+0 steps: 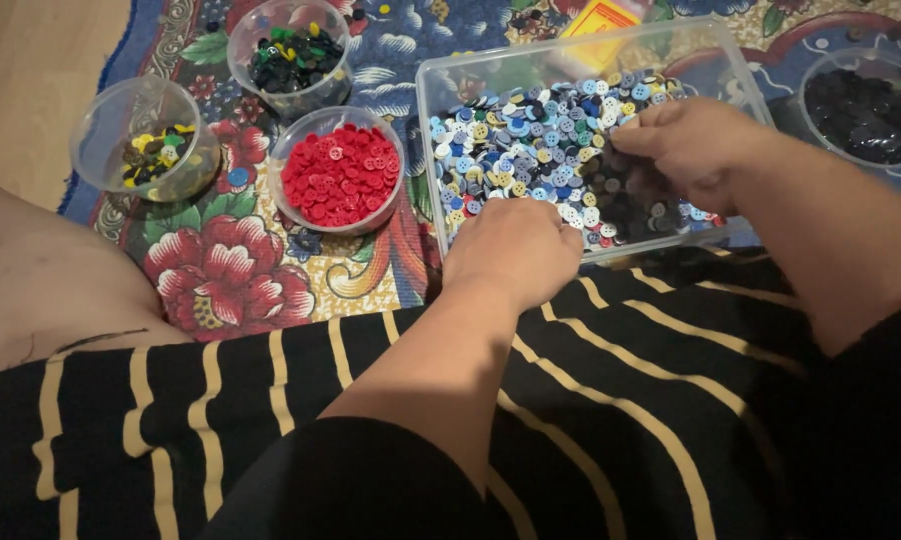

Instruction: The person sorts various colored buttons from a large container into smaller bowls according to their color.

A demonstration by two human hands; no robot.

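While both hands work over one box, the sorted piles sit off to the side, each colour by itself.

Left hand [513, 248]: curled into a loose fist at the near wall of the clear rectangular box [433, 150]; whether it encloses any buttons, I cannot tell.

Right hand [693, 143]: fingers bent down into the mixed buttons [536, 140], apparently pinching some, though the catch is hidden.

Red buttons [343, 175]: fill a round clear tub just left of the box, within easy reach.

Yellow and dark buttons [156, 152]: in another tub farther left.

Dark green buttons [296, 55]: in a tub behind the red one.

Black buttons [861, 112]: in a tub at far right.

Floral cloth [231, 275]: lies under every container.
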